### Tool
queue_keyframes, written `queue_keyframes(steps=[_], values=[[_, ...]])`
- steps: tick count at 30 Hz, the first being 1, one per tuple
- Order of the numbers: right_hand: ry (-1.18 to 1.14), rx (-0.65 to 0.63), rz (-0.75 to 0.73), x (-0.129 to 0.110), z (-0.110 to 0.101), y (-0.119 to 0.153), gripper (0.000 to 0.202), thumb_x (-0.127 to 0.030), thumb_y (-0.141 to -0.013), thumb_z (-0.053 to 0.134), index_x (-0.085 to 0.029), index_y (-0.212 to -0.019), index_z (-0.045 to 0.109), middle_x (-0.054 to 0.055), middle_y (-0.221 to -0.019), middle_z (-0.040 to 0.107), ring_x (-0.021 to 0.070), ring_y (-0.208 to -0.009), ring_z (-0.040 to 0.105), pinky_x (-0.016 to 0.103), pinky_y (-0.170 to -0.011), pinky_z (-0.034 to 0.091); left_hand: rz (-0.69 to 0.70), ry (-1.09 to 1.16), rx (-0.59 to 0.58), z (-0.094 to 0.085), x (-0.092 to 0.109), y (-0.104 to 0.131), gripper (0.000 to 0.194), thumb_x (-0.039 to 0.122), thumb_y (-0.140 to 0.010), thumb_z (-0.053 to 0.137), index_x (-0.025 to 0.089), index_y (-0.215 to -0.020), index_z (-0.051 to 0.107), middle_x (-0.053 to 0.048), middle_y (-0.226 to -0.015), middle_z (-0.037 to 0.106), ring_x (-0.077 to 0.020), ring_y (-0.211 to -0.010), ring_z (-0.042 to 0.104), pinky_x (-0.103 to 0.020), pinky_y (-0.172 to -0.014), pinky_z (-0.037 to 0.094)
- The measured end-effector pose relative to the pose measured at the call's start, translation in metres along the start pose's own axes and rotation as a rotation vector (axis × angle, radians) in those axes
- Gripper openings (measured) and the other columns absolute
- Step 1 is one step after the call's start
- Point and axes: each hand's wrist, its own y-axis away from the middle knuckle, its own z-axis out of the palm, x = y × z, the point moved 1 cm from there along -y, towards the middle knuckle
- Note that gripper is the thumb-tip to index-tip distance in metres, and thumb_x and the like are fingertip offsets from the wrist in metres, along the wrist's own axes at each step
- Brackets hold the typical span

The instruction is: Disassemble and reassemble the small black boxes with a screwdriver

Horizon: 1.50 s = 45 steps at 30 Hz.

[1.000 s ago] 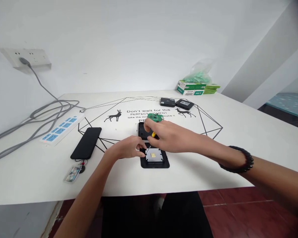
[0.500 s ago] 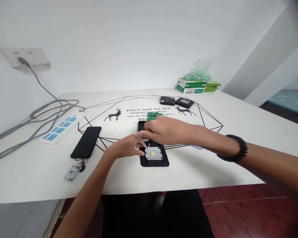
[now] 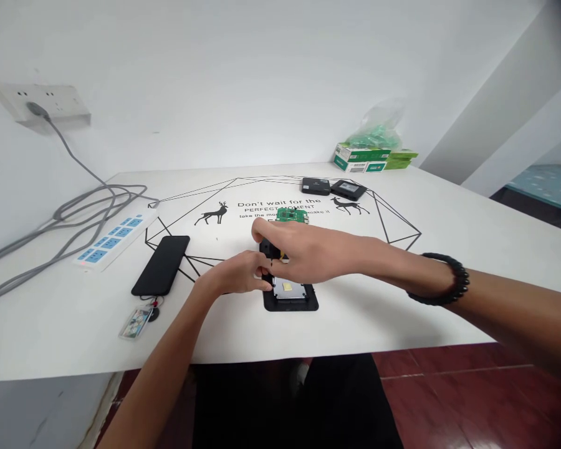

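Note:
My right hand [image 3: 297,249] is closed above the black plastic case [image 3: 290,306], fingers curled and thumb toward the left hand. It grips a slim screwdriver whose metal shaft showed a moment earlier; the hand now hides it. My left hand [image 3: 240,273] is at the left edge of the case, thumb and fingers bent together in a pinch; what is between them is too small to tell. In the case lies a silver metal plate [image 3: 297,292] with a yellowish square pad [image 3: 287,287]. Behind my right hand are another black case part [image 3: 265,247] and a green circuit board [image 3: 292,215].
A black phone [image 3: 163,265] with a keychain tag [image 3: 135,322] lies on the left, near a white power strip [image 3: 116,240] and grey cable [image 3: 93,206]. Two black devices [image 3: 315,186] sit toward the back, with green-and-white boxes [image 3: 362,159] behind them.
My right hand has shifted slightly down and left, over the upper part of the plate, so the metal shaft is now covered. My left hand stays at the case's edge.

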Motion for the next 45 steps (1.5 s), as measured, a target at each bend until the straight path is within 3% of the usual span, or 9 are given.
queue_keyframes(steps=[4, 8, 11, 28, 30, 34, 38, 41, 45], values=[[0.083, 0.028, 0.123, 0.002, -0.001, 0.001, 0.016, -0.036, -0.097, 0.043, -0.021, -0.100, 0.046, 0.005, -0.072, 0.059, 0.0189, -0.062, 0.048, 0.032, -0.055, 0.027, 0.016, 0.013, 0.023, -0.001, 0.001, 0.001, 0.023, 0.030, -0.080, 0.076, 0.019, -0.099, 0.071, -0.004, -0.097, 0.070, -0.0234, -0.090, 0.066, -0.034, -0.079, 0.053], [-0.045, 0.011, 0.071, 0.004, -0.001, 0.004, 0.019, -0.038, -0.094, 0.048, -0.021, -0.103, 0.046, 0.001, -0.067, 0.058, 0.0171, -0.060, 0.048, 0.031, -0.055, 0.028, 0.023, -0.005, 0.031, -0.001, 0.002, 0.001, 0.019, 0.028, -0.079, 0.076, 0.019, -0.095, 0.071, -0.004, -0.090, 0.068, -0.0219, -0.084, 0.065, -0.033, -0.074, 0.051], [-0.007, 0.011, 0.094, 0.005, -0.002, 0.007, 0.018, -0.039, -0.096, 0.045, -0.022, -0.093, 0.050, 0.003, -0.067, 0.058, 0.0170, -0.061, 0.048, 0.031, -0.056, 0.028, 0.062, 0.013, 0.034, -0.001, 0.002, 0.001, 0.022, 0.022, -0.079, 0.075, 0.020, -0.100, 0.072, -0.004, -0.093, 0.069, -0.0217, -0.087, 0.066, -0.032, -0.075, 0.052], [0.007, 0.081, 0.022, 0.011, 0.003, 0.008, 0.025, -0.043, -0.095, 0.046, -0.020, -0.104, 0.052, 0.006, -0.076, 0.063, 0.0198, -0.067, 0.052, 0.032, -0.058, 0.028, 0.158, 0.018, 0.044, 0.001, 0.006, 0.003, 0.028, 0.001, -0.077, 0.058, 0.017, -0.094, 0.074, -0.006, -0.097, 0.075, -0.0210, -0.087, 0.069, -0.031, -0.078, 0.055], [0.075, 0.079, 0.108, 0.011, 0.003, 0.008, 0.022, -0.039, -0.096, 0.041, -0.021, -0.095, 0.053, 0.004, -0.068, 0.059, 0.0194, -0.063, 0.048, 0.033, -0.057, 0.026, 0.166, 0.022, 0.047, 0.001, 0.006, 0.003, 0.029, 0.001, -0.076, 0.058, 0.018, -0.092, 0.074, -0.006, -0.097, 0.075, -0.0206, -0.086, 0.069, -0.031, -0.076, 0.055], [-0.050, 0.075, 0.056, 0.010, 0.002, 0.011, 0.024, -0.038, -0.094, 0.047, -0.021, -0.110, 0.048, 0.001, -0.066, 0.059, 0.0192, -0.064, 0.050, 0.031, -0.057, 0.028, 0.172, 0.014, 0.049, 0.001, 0.006, 0.002, 0.031, 0.002, -0.076, 0.058, 0.017, -0.098, 0.074, -0.006, -0.094, 0.074, -0.0207, -0.085, 0.068, -0.031, -0.076, 0.055], [-0.041, 0.096, 0.115, 0.014, 0.002, 0.013, 0.018, -0.039, -0.093, 0.051, -0.022, -0.099, 0.048, 0.000, -0.067, 0.057, 0.0174, -0.063, 0.049, 0.030, -0.057, 0.029, 0.185, -0.010, 0.051, 0.002, 0.003, 0.001, 0.037, 0.005, -0.079, 0.059, 0.018, -0.110, 0.074, -0.006, -0.093, 0.073, -0.0215, -0.086, 0.069, -0.033, -0.078, 0.057], [-0.088, 0.076, 0.038, 0.016, 0.004, 0.013, 0.025, -0.039, -0.086, 0.062, -0.023, -0.099, 0.047, 0.003, -0.081, 0.063, 0.0164, -0.067, 0.051, 0.029, -0.058, 0.031, 0.202, -0.006, 0.055, 0.004, 0.001, 0.001, 0.030, 0.008, -0.080, 0.061, 0.018, -0.104, 0.074, -0.007, -0.097, 0.074, -0.0223, -0.088, 0.070, -0.034, -0.080, 0.057], [-0.066, 0.102, 0.169, 0.016, 0.005, 0.012, 0.023, -0.045, -0.091, 0.056, -0.022, -0.091, 0.049, 0.001, -0.068, 0.058, 0.0161, -0.060, 0.047, 0.030, -0.055, 0.027, 0.203, 0.030, 0.055, 0.005, 0.001, 0.001, 0.021, 0.012, -0.080, 0.065, 0.018, -0.099, 0.073, -0.007, -0.099, 0.076, -0.0227, -0.089, 0.070, -0.035, -0.081, 0.057]])
